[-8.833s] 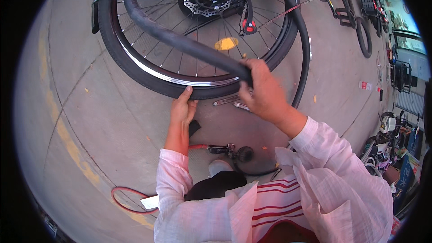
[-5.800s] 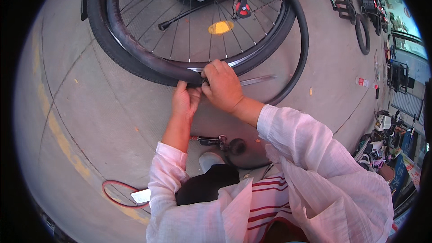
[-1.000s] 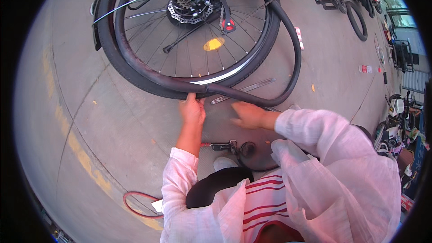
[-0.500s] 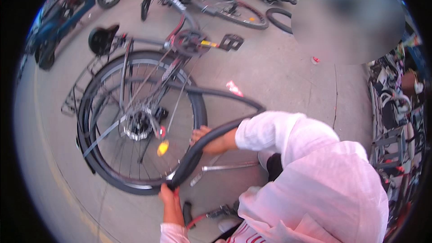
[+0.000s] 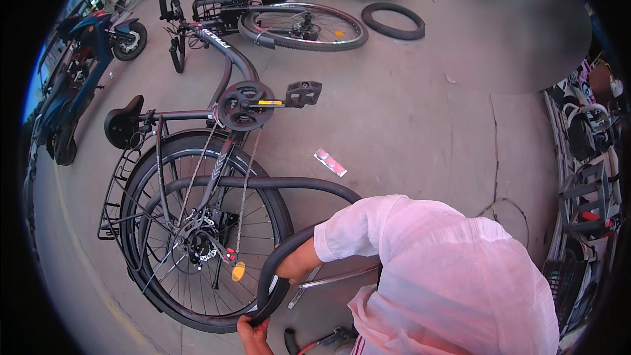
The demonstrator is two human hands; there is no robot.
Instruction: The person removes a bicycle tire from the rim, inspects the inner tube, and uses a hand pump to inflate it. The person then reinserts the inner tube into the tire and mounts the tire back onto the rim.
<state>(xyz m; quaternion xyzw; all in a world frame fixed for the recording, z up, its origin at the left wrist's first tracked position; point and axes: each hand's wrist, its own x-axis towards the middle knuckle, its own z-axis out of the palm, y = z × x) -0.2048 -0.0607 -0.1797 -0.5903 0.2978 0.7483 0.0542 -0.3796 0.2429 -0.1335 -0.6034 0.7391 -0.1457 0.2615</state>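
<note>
Left hand (image 5: 255, 336) pinched round the inner tube (image 5: 265, 284) at the wheel's (image 5: 200, 246) lower edge; right hand (image 5: 299, 261) half hidden, grip unclear. We'd keep the tube untwisted, seating evenly.

Black tube (image 5: 312, 185) across wheel (image 5: 205, 250); curved

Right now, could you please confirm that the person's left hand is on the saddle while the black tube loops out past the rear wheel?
Not quite: the left hand is at the near edge of the rear wheel, as the head view shows. The black tube does loop out past that wheel.
</note>
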